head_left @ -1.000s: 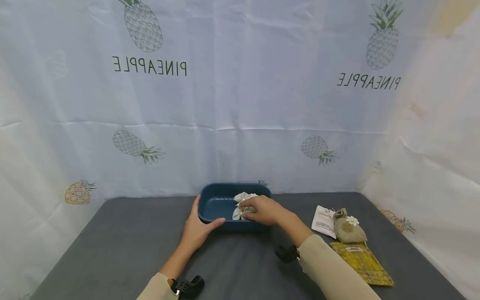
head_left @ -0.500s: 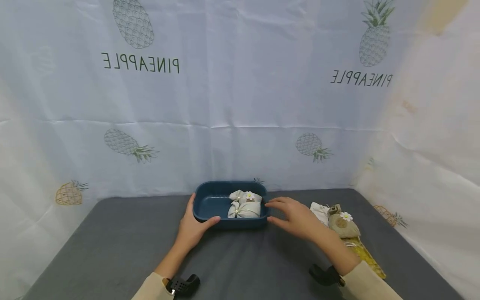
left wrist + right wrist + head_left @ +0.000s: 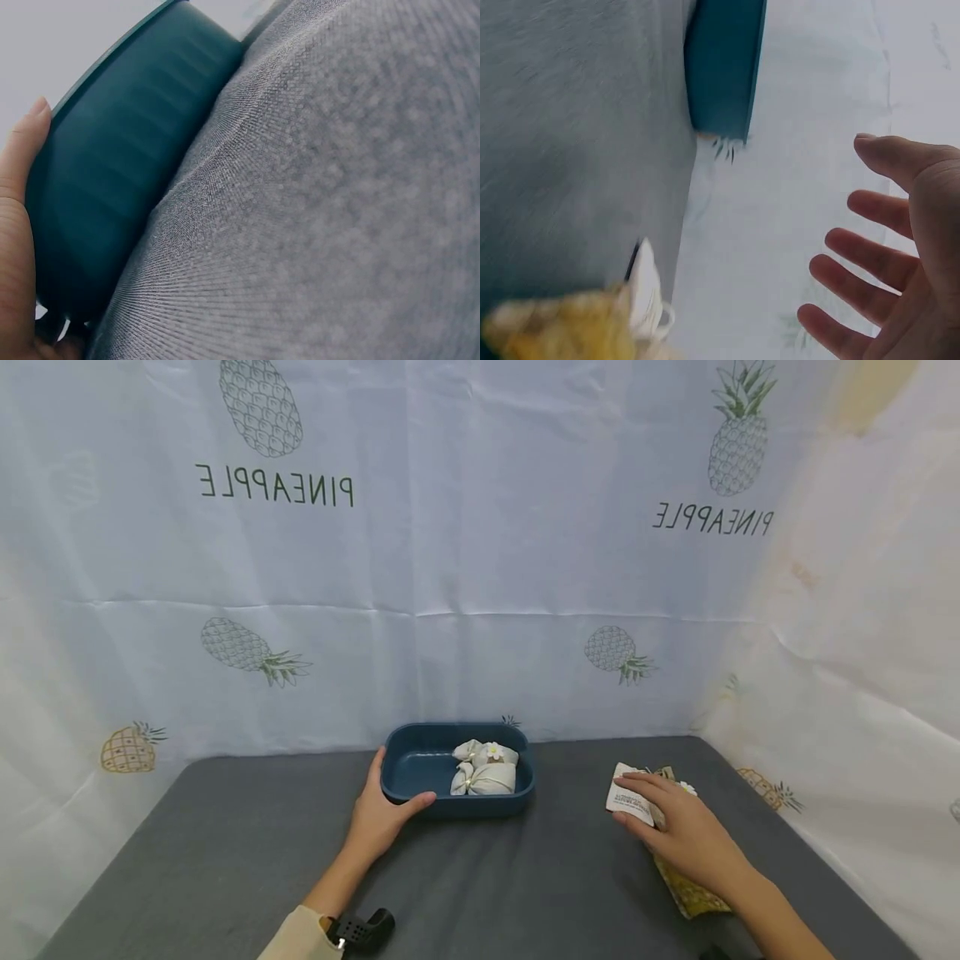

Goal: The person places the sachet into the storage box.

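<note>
Head view, left grip (image 3: 377, 814) clasped on blue box (image 3: 468, 808), right grip (image 3: 692, 833) spread, holding nothing, near white pouch (image 3: 632, 802).

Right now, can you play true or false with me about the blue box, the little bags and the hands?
1. The left hand is holding the blue box. True.
2. There is nothing inside the blue box. False: two pale bundles lie in it, side by side.
3. A white flower is on the farther bundle. True.
4. Something yellow is in the blue box. False: the yellow pouch lies on the grey table, outside it.
5. The right hand has its fingers spread and holds nothing. True.
</note>
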`<state>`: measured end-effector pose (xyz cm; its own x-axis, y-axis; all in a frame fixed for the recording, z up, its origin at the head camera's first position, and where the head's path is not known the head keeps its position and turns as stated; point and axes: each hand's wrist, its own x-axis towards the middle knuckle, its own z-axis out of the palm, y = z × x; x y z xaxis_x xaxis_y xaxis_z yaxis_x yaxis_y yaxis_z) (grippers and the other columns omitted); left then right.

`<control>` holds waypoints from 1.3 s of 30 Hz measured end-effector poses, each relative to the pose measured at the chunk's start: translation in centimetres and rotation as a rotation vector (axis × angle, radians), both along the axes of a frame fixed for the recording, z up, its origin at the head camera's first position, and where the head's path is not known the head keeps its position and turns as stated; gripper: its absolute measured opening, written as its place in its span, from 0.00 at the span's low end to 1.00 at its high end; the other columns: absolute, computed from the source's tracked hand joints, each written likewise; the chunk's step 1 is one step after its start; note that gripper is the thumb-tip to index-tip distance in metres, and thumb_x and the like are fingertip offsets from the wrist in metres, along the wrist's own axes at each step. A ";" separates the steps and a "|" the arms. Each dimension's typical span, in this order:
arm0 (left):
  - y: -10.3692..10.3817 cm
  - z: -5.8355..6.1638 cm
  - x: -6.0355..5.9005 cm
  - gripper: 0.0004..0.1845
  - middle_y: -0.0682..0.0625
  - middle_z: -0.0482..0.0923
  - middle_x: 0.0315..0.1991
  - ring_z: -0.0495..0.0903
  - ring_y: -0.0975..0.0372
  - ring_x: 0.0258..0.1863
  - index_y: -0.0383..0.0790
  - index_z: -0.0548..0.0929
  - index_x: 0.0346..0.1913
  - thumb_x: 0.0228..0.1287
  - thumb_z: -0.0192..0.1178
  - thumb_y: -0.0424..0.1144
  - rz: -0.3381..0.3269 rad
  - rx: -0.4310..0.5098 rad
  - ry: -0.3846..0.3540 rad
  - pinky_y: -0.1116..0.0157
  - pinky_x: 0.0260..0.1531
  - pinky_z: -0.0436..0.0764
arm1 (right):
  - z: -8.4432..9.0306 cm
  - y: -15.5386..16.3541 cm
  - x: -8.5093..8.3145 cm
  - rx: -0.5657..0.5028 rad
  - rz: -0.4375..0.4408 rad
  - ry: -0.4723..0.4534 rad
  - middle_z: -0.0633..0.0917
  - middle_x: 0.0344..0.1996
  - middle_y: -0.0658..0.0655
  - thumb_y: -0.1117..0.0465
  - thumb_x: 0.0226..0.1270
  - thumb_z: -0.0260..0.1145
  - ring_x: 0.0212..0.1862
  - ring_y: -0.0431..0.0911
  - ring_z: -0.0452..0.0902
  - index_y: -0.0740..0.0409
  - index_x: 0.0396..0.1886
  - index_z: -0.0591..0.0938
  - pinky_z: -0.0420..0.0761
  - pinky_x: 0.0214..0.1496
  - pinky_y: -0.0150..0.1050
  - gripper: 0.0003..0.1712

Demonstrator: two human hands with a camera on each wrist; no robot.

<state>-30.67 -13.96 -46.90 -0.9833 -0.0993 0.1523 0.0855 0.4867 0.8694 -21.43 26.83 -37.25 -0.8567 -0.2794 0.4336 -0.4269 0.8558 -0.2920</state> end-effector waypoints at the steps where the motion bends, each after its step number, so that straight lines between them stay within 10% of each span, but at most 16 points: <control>1: 0.0 0.0 0.0 0.64 0.36 0.51 0.81 0.59 0.38 0.77 0.50 0.42 0.83 0.54 0.74 0.60 0.000 -0.003 -0.001 0.33 0.68 0.65 | 0.0 0.5 0.4 -0.004 -0.025 -0.008 0.83 0.62 0.60 0.48 0.67 0.71 0.64 0.65 0.77 0.48 0.65 0.81 0.76 0.57 0.67 0.28; 10: 0.0 -0.1 -0.2 0.63 0.36 0.52 0.81 0.60 0.38 0.77 0.49 0.42 0.83 0.54 0.74 0.59 -0.006 -0.001 0.008 0.34 0.68 0.65 | -1.1 4.4 2.7 -0.004 -0.135 0.025 0.83 0.58 0.63 0.50 0.64 0.74 0.44 0.59 0.84 0.53 0.64 0.80 0.82 0.39 0.56 0.31; 25: 0.0 -0.3 -0.2 0.64 0.37 0.53 0.80 0.60 0.39 0.77 0.50 0.42 0.83 0.53 0.74 0.62 -0.011 -0.010 0.019 0.34 0.68 0.65 | -4.7 6.6 3.5 -0.035 -0.329 -0.132 0.82 0.57 0.69 0.39 0.62 0.73 0.54 0.72 0.79 0.58 0.65 0.80 0.79 0.43 0.65 0.39; 39: 0.0 -0.1 -0.1 0.64 0.36 0.52 0.81 0.60 0.38 0.76 0.50 0.42 0.83 0.54 0.73 0.62 -0.005 -0.023 -0.001 0.34 0.68 0.65 | -7.9 7.2 2.4 -0.014 -0.311 -0.210 0.79 0.60 0.70 0.36 0.59 0.73 0.56 0.74 0.77 0.58 0.65 0.79 0.77 0.46 0.67 0.42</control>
<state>-30.78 -13.99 -46.96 -0.9840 -0.0905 0.1534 0.0872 0.5064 0.8579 -19.02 33.99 -45.15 -0.9704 0.0125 0.2411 -0.0770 0.9304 -0.3584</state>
